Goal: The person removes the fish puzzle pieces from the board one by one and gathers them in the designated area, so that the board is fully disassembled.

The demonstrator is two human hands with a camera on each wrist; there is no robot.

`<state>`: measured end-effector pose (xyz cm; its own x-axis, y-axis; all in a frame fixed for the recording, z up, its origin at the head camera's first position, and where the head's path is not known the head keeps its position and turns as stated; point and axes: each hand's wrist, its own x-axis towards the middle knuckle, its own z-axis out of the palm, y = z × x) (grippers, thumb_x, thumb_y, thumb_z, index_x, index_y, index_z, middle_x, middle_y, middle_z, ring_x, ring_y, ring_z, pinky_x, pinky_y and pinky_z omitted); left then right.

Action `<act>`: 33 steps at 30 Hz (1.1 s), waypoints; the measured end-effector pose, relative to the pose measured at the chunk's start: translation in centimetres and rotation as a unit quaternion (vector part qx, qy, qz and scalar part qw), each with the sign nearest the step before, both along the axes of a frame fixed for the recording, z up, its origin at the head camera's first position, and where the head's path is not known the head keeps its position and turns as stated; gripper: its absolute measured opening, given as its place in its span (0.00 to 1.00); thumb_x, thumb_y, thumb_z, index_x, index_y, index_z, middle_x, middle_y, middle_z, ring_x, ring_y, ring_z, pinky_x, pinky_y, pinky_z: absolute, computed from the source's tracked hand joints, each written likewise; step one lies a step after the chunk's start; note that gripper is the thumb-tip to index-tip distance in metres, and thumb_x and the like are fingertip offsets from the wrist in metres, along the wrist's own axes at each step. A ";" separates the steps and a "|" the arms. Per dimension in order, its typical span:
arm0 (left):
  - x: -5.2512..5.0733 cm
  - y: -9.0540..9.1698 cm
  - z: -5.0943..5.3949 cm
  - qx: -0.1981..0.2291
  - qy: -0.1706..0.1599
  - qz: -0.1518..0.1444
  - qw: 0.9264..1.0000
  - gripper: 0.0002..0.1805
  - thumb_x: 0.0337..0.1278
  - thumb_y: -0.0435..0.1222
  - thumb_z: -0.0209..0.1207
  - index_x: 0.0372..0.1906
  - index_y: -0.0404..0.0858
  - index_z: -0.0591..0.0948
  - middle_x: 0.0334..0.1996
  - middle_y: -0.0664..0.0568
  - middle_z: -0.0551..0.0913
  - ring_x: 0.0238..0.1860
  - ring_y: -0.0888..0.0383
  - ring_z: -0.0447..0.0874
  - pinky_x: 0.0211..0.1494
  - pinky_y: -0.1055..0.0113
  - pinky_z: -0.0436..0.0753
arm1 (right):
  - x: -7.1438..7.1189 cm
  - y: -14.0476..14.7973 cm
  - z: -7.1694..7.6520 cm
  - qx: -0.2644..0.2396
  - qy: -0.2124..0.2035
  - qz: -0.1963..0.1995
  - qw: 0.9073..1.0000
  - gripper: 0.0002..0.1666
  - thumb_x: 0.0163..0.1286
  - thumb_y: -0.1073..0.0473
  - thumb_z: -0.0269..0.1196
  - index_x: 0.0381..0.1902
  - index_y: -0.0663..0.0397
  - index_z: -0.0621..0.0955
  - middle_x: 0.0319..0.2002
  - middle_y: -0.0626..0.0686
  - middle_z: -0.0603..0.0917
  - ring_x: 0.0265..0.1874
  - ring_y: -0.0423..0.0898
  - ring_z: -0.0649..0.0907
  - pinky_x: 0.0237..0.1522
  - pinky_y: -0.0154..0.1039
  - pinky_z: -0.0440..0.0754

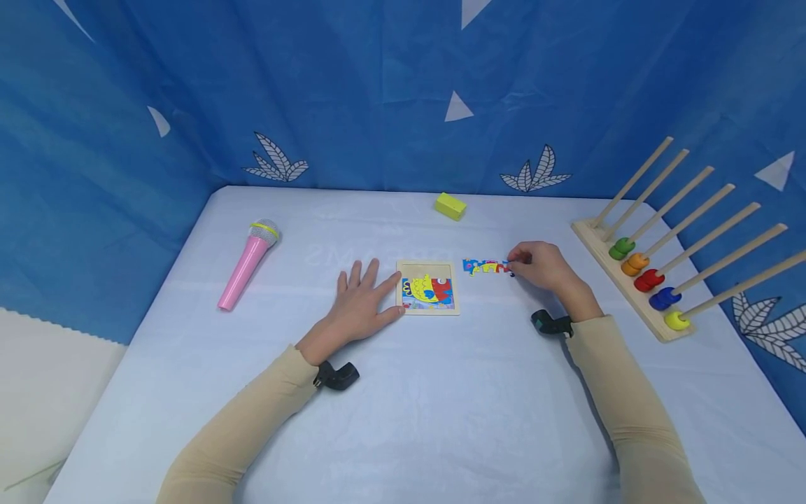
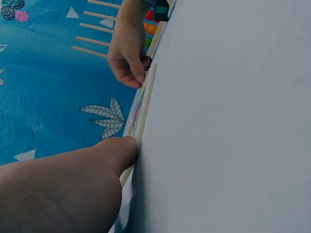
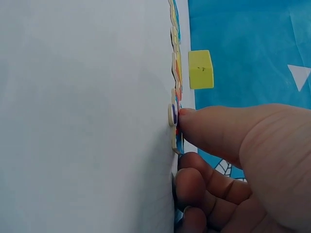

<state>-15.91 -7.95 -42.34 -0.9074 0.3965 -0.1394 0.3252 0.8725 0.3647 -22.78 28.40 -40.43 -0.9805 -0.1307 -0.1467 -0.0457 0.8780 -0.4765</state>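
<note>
Now, left hand (image 1: 360, 308): fingers spread, thumb touching puzzle tray (image 1: 425, 269), mid-frame.
Right hand (image 1: 543, 266): fingers curled, pinching end piece (image 3: 176, 139), right of centre.
Loose pieces (image 1: 485, 266): pick-up seems the step; next calls for lifting.

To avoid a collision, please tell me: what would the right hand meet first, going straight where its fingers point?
The right hand would probably meet the row of puzzle pieces beside it; depth is unclear.

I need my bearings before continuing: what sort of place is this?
Possibly a staged play area, judging by the blue leaf-print drapes, the fish jigsaw puzzle and the wooden peg rack with coloured beads.
</note>
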 end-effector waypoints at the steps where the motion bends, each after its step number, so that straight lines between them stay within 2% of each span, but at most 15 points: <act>1: 0.0 0.0 0.0 0.000 0.001 0.000 1.000 0.40 0.68 0.58 0.54 0.81 0.51 0.60 0.83 0.37 0.45 0.82 0.29 0.35 0.78 0.28 0.42 | 0.0 0.0 0.0 -0.001 0.001 0.000 1.000 0.11 0.73 0.61 0.63 0.49 0.60 0.84 0.43 0.61 0.82 0.45 0.56 0.76 0.51 0.50 0.77; 13: 0.0 -0.1 -0.1 -0.003 0.004 0.001 1.000 0.40 0.68 0.59 0.54 0.81 0.51 0.60 0.83 0.37 0.45 0.82 0.30 0.35 0.78 0.29 0.42 | -0.1 0.3 -0.2 -0.003 -0.007 -0.004 1.000 0.12 0.73 0.61 0.61 0.51 0.60 0.83 0.46 0.62 0.83 0.48 0.57 0.76 0.57 0.55 0.78; 28: 0.0 0.0 0.0 -0.005 -0.002 0.002 1.000 0.40 0.69 0.58 0.53 0.81 0.52 0.59 0.83 0.38 0.44 0.82 0.30 0.34 0.78 0.29 0.41 | -0.2 0.4 0.0 -0.009 -0.003 -0.012 1.000 0.12 0.75 0.59 0.60 0.50 0.58 0.83 0.46 0.62 0.82 0.48 0.57 0.76 0.54 0.53 0.78; 33: 0.0 0.0 -0.1 -0.003 0.001 0.001 1.000 0.40 0.69 0.57 0.54 0.81 0.51 0.60 0.83 0.37 0.45 0.82 0.29 0.35 0.78 0.28 0.41 | -0.2 0.7 0.1 -0.016 -0.001 -0.009 1.000 0.13 0.75 0.58 0.59 0.51 0.58 0.83 0.45 0.62 0.82 0.46 0.57 0.76 0.49 0.49 0.77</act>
